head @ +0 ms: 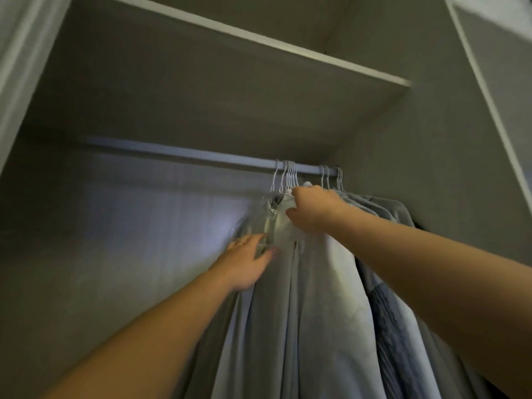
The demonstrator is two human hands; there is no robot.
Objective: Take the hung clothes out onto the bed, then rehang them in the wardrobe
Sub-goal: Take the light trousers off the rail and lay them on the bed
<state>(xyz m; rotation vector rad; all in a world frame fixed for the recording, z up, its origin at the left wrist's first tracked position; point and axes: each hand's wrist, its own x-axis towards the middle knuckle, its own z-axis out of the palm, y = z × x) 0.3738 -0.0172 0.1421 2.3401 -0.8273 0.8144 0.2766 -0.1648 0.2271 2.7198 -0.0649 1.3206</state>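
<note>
Several pale grey and white clothes [311, 298] hang bunched at the right end of the wardrobe rail [178, 152] on thin white hangers [289, 175]. My right hand [312, 210] reaches up just under the hanger hooks and grips the top of a white garment between curled fingers and thumb. My left hand [247, 264] lies lower on the left side of the bunch, its fingers spread against a grey garment with a zip [273, 214]. A darker blue ribbed garment [394, 335] hangs further right, partly hidden by my right arm.
A shelf [259, 36] spans the wardrobe above the rail. The wardrobe's right side wall [417, 168] stands close to the clothes. The rail's left stretch carries no hangers, with the back panel [115, 226] bare behind it.
</note>
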